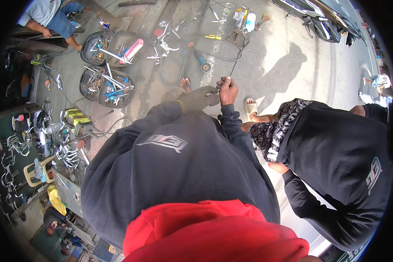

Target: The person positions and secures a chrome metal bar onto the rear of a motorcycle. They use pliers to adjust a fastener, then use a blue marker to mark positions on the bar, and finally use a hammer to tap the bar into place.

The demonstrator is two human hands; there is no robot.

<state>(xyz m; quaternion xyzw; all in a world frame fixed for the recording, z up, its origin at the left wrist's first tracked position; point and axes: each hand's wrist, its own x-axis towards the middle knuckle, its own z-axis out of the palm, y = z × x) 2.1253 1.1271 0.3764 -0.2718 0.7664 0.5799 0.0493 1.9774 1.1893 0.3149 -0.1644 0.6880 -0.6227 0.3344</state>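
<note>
My right hand (228, 91), bare, is raised in front of my chest with its fingers pinched together. A thin dark rod (235, 67) appears to run up and away from its fingertips. Close beside it on the left, my left hand (198, 99) wears a dark knitted glove, its fingers curled toward the right hand. Whatever lies between the gloved fingers is too small to make out. On the ground just beyond the hands is an angle grinder (202, 62) with a teal body and round disc. Yellow-handled pliers (213, 37) lie farther off.
Black bins (81, 83) of metal parts and tools stand at left. Bent metal pieces (165, 43) and a looping cable (160, 72) lie ahead. A bottle (250, 22) stands by tools. A person in black (336, 153) is close on my right; another (59, 19) sits far left.
</note>
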